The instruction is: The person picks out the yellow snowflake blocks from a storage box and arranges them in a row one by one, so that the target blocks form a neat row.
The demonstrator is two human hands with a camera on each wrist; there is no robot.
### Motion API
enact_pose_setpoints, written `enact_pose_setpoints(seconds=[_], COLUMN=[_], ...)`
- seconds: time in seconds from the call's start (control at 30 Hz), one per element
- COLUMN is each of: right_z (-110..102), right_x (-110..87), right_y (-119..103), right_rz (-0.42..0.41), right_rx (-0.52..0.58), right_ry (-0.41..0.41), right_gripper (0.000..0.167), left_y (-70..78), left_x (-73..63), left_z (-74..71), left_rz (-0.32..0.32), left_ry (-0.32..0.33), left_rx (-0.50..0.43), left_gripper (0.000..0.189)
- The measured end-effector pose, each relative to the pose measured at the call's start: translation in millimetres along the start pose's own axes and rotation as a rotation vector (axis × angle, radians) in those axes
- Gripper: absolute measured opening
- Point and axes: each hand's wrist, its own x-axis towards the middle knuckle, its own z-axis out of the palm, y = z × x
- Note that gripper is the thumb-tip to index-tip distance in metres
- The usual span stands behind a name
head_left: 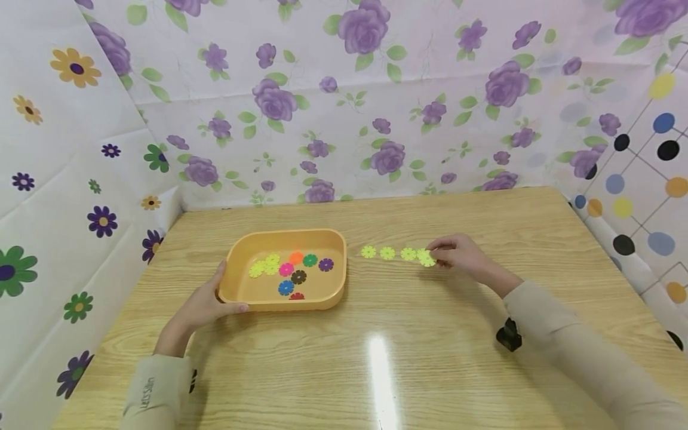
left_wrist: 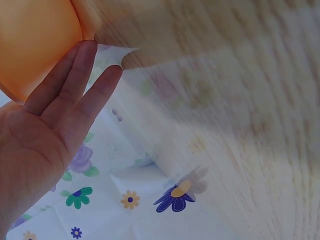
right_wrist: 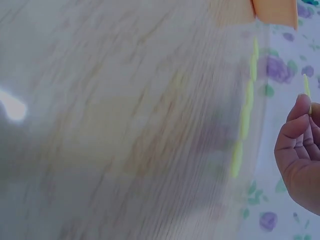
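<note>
My left hand [head_left: 201,304] rests against the left end of a yellow-orange plastic basin [head_left: 317,303], thumb along its front side. In the left wrist view, straight fingers [left_wrist: 75,75] touch the basin's wall [left_wrist: 37,40]. Inside lie several notched flower-shaped discs: yellow discs [head_left: 264,266], a pink disc [head_left: 286,269], a blue disc [head_left: 286,288] and other colours. My right hand [head_left: 462,258] pinches a yellow notched disc [right_wrist: 307,86] between thumb and fingertips. Just under it, a row of several yellow discs [head_left: 387,253] lies on the table; the held disc overlaps the row's right end in the head view.
The wood-grain table [head_left: 312,370] reaches back to a wall covering [head_left: 301,149] with purple flowers. A glare streak [head_left: 381,376] crosses its front. A small black object [head_left: 508,335] shows beside the right sleeve [head_left: 559,334]. Patterned coverings also hang at left and right.
</note>
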Motion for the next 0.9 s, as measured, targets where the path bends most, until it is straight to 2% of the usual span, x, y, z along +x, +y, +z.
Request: enact_pose_setpoints(seconds=[0.3, 0.5, 0.9], right_z=[-36, -50, -62], right_x=[-10.3, -9.4, -0.5], right_y=[10, 14, 32], right_rz=[0.073, 0.104, 0.164], right_rx=[0.036, 0.026, -0.176], right_ry=[0.071, 0.059, 0.069], right_gripper=[0.038, 0.039, 0.034], left_y=[0.3, 1.0, 0.6], left_x=[-0.6, -1.0, 0.0], left_z=[0.2, -0.6, -0.2], left_rz=[0.001, -0.002, -0.015], left_ry=[-0.002, 0.002, -0.003], left_rx=[0.005, 0.013, 0.013], left_gripper=[0.120, 0.120, 0.121])
